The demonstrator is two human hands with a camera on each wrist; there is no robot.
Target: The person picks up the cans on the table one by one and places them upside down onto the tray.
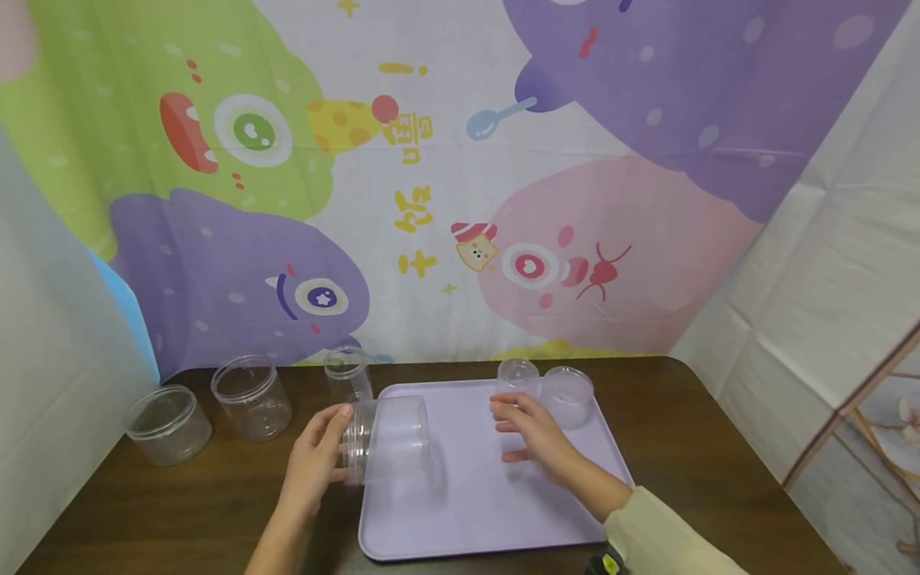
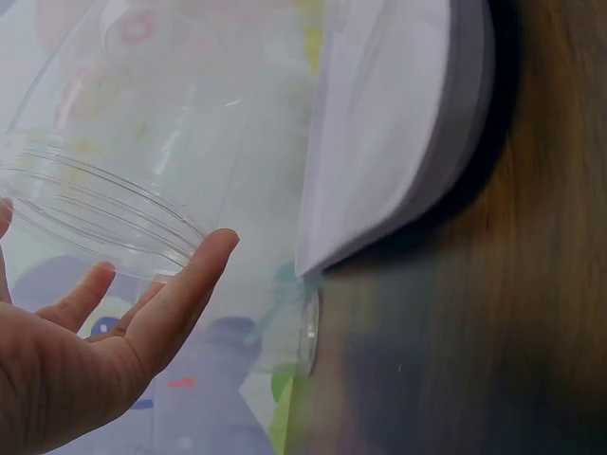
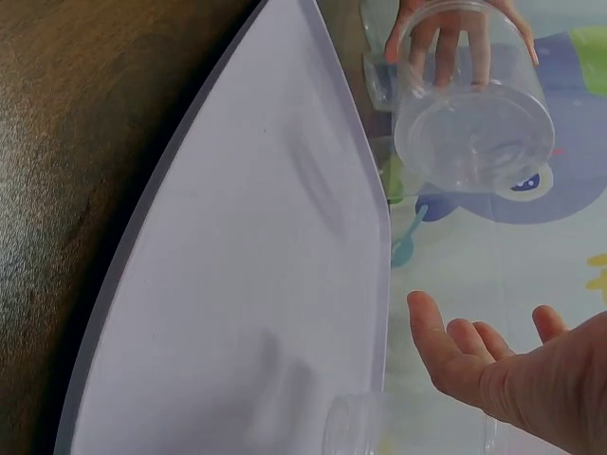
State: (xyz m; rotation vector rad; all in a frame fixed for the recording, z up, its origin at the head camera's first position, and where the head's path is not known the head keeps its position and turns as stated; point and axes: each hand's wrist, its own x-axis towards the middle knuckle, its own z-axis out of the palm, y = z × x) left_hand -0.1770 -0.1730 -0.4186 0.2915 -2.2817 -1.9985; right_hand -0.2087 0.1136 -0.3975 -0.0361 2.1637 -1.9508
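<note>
My left hand grips a large clear plastic jar by its ridged rim end. The jar lies sideways in the air above the left part of a lilac tray, its base toward the right. In the left wrist view the thumb and fingers spread around the threaded rim. Over the right side of the tray my right hand hovers with fingers loosely bent and nothing held. Behind it, on the tray's far right, stand a small clear jar and a wider clear jar.
Left of the tray, on the dark wooden table, stand a low wide jar, a taller jar and a narrow jar. A cartoon-printed cloth hangs behind the table. White cloth walls flank both sides.
</note>
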